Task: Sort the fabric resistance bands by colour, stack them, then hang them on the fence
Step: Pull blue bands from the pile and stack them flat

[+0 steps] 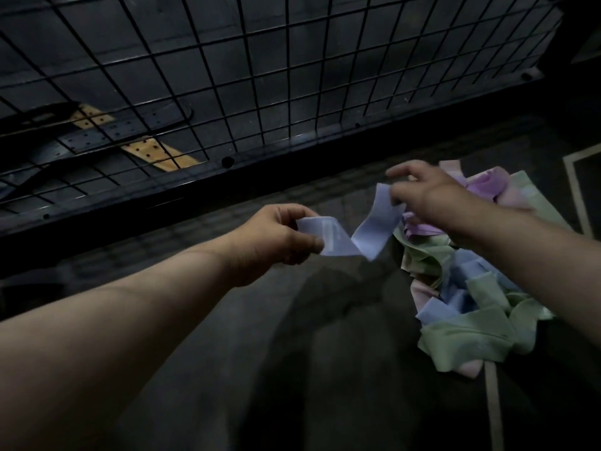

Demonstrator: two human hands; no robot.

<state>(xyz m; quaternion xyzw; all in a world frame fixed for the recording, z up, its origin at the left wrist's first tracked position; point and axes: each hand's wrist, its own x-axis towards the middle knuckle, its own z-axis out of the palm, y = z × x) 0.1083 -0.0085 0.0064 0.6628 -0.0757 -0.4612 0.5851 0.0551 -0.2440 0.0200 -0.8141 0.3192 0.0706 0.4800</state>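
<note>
A pale blue band [374, 229] sags in mid-air between both hands. The left hand [279, 236] pinches its near end between thumb and fingers, and the right hand [422, 193], slightly blurred, grips the far end. Below the right hand lies the mixed pile of bands [465, 304]. The wire fence [227, 76] stands beyond.
</note>
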